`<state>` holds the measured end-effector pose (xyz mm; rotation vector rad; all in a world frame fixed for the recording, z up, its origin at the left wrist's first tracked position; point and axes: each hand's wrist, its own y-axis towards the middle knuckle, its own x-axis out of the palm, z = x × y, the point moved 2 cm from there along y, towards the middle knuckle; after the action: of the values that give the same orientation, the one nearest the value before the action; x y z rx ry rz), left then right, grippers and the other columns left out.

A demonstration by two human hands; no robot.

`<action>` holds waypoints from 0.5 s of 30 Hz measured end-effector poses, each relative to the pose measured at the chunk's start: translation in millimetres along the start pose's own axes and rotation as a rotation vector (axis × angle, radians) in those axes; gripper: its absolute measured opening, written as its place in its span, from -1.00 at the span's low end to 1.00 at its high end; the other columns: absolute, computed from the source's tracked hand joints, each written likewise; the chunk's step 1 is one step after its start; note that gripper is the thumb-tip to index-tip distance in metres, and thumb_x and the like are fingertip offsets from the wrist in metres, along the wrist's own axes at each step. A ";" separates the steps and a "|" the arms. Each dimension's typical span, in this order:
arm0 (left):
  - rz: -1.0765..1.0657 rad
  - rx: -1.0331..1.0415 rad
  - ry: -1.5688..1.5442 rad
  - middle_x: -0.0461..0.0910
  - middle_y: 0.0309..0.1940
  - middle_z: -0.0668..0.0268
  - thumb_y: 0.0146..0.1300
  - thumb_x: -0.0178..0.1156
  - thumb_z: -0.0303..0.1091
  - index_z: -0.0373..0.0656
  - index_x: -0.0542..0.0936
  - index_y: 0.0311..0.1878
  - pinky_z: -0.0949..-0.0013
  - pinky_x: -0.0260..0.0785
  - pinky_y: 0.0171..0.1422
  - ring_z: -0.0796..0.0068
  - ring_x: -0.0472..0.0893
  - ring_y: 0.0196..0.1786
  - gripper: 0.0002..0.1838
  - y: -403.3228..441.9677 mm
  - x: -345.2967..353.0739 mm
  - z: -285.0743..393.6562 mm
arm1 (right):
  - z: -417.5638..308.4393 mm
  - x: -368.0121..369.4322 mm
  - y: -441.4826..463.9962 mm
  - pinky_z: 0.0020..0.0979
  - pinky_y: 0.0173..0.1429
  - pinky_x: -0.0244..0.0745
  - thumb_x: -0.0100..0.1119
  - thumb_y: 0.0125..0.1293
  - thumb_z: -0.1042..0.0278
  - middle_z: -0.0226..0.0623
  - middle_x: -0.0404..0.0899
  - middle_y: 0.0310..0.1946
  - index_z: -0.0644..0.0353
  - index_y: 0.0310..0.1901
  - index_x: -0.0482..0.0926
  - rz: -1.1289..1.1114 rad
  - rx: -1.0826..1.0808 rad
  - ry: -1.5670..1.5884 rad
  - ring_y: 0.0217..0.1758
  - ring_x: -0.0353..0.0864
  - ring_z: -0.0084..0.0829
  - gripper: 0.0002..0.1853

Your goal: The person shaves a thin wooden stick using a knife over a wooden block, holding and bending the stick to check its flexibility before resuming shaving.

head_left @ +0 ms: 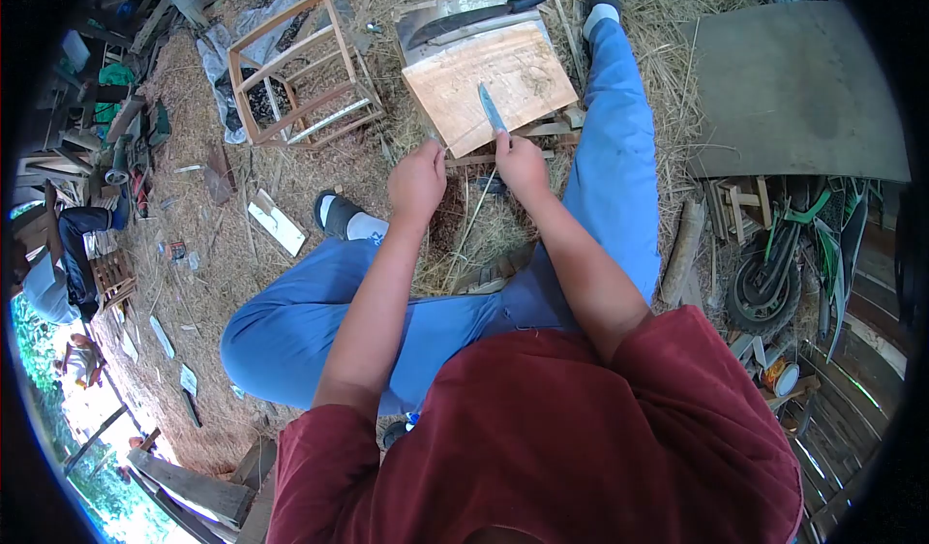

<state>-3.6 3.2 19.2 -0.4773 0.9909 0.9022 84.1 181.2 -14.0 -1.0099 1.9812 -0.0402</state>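
Observation:
My right hand (523,166) is wrapped round the handle end of a small knife (492,108), whose bluish blade points away over a light wooden board (474,75). At the board's near left corner is my left hand (418,178), its fingers closed; what they hold, if anything, is too small to make out. A machete (474,19) with a black handle lies along the far side of the board, on another flat piece.
A wooden frame (302,70) stands at the upper left on straw and shavings. Off to the right are a large flat sheet (794,89) and a wheel (763,290). A white-topped offcut (276,223) lies left of my foot. Another person (53,273) sits at the far left.

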 end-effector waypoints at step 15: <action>-0.006 -0.032 0.003 0.70 -0.34 0.09 0.43 0.20 -0.24 -0.11 0.59 -0.20 -0.10 0.54 -0.21 -0.08 0.71 -0.28 -0.85 -0.5 1.0 1.4 | -19.2 28.1 -34.4 0.10 -0.02 0.62 -0.03 0.58 -0.11 0.23 0.69 -0.34 0.31 -0.28 0.73 -0.027 -0.221 -0.045 -0.19 0.72 0.25 -0.41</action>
<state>-2.2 4.3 19.1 -0.5084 0.9782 0.9129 84.3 133.2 -8.5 -1.1679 1.9612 0.1888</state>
